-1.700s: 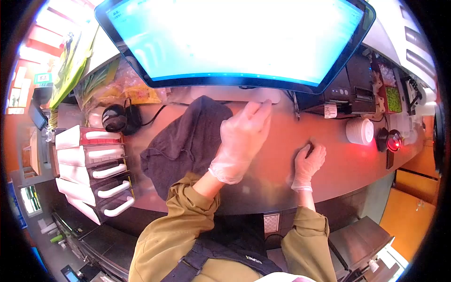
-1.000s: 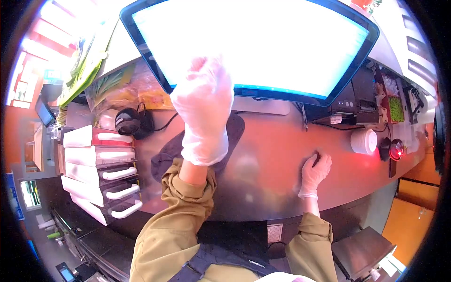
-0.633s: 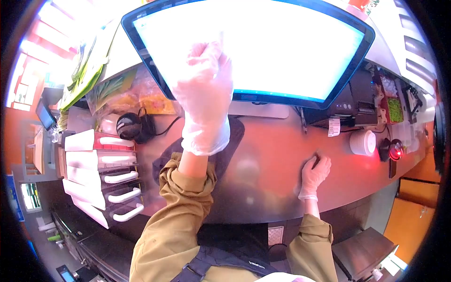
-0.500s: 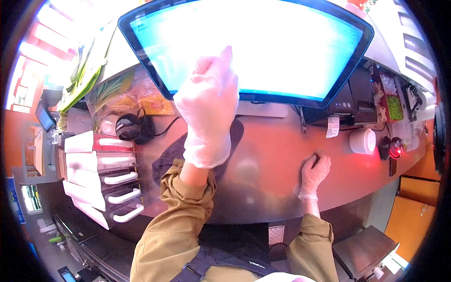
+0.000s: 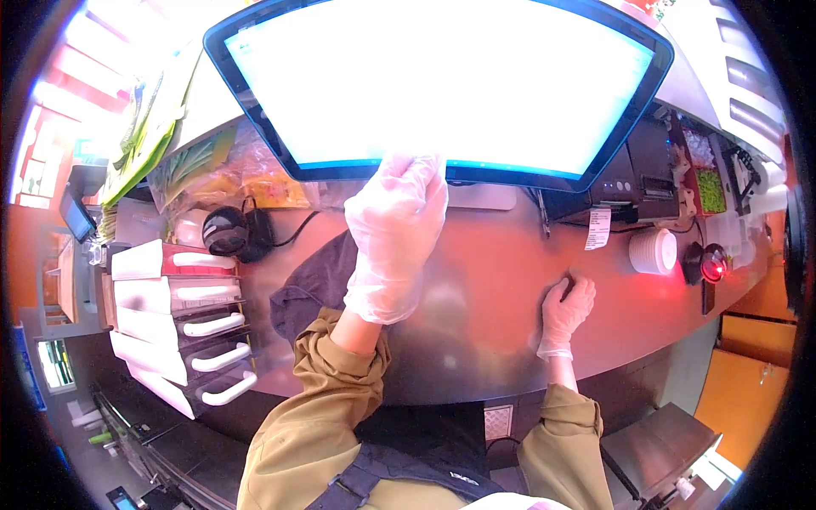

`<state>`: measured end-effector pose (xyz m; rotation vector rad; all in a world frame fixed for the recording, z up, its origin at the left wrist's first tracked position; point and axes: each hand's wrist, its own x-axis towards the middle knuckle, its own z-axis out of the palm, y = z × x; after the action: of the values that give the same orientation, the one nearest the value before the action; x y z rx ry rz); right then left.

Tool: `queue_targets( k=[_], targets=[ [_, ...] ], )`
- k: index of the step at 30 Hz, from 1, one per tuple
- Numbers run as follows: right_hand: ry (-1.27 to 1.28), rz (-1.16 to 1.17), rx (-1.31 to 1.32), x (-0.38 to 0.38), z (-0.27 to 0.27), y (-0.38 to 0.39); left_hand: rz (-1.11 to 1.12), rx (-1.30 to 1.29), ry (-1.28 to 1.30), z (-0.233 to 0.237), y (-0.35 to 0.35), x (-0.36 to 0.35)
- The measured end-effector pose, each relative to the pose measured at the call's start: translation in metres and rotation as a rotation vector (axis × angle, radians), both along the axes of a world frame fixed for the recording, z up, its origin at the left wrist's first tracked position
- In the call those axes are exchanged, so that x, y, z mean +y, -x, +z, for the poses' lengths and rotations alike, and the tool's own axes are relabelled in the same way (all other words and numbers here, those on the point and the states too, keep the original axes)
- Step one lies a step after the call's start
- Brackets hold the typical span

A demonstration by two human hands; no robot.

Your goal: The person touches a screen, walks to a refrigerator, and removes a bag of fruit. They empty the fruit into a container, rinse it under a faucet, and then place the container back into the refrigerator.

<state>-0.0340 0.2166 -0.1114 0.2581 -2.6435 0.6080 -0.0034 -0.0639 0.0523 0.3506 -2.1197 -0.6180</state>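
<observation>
My left hand [image 5: 398,225], in a thin translucent glove, is raised in front of the lower edge of a large touchscreen monitor [image 5: 476,93]. Its fingers are folded in, with nothing visible in them, and the fingertips overlap the bottom of the bright screen. My right hand [image 5: 568,314], gloved too, rests on the metal counter [image 5: 484,280]. Its fingers are loosely bent, the thumb stands apart from them, and it holds nothing. Behind my left wrist lies a dark cloth [image 5: 310,285].
On the left are a stack of trays with white handles [image 5: 212,323] and a black round device [image 5: 228,231] with a cable. To the right stand a black printer [image 5: 625,189] with a paper slip, stacked white lids [image 5: 653,252] and a red-lit scanner [image 5: 712,265].
My left hand has come down from the middle of the screen to its lower edge, and its raised index finger has folded in. My right hand stays on the counter.
</observation>
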Motion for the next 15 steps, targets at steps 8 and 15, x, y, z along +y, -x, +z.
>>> queue_targets(
  k=[8, 15],
  targets=[
    [-0.004, -0.009, -0.003, 0.001, -0.002, 0.000, 0.025, -0.017, -0.049, 0.008, -0.002, -0.003],
    [0.006, -0.015, -0.040, 0.001, 0.000, -0.001, 0.006, -0.029, -0.029, -0.004, -0.002, 0.001]
  ],
)
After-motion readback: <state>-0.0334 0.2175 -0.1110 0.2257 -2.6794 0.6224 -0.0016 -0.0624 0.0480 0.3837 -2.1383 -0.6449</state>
